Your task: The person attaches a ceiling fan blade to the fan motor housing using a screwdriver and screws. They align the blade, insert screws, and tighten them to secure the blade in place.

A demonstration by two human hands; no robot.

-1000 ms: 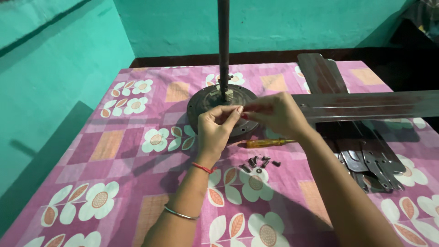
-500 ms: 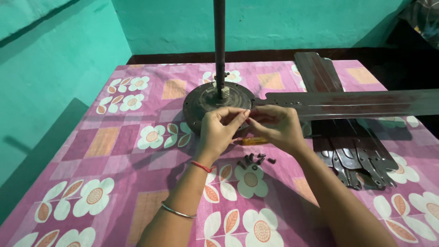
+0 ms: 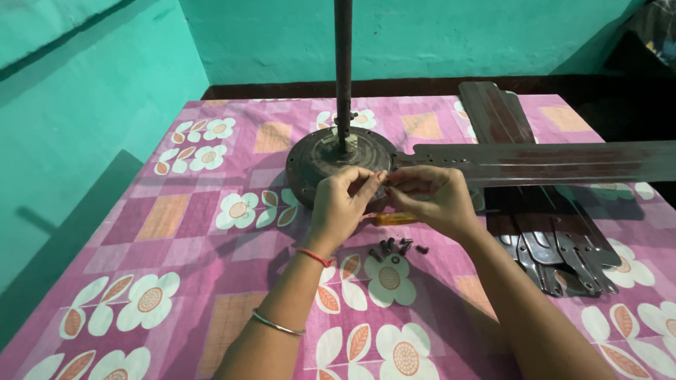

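Head view looks down on my worktop [image 3: 211, 232], spread with a pink floral cloth, where the round fan motor [image 3: 338, 158] is the landmark. From its centre a dark rod [image 3: 343, 63] rises upright. One long fan blade [image 3: 549, 162] reaches right from the motor's rim, and more loose blades [image 3: 549, 239] lie stacked beyond and below it. My left hand [image 3: 341, 204] and right hand [image 3: 433, 200] meet at the motor's near edge where the blade joins, fingers pinched narrow; I cannot tell what they grip. Just nearer than the motor lies an orange-handled screwdriver [image 3: 394, 218], then a small heap of dark screws [image 3: 398, 246].
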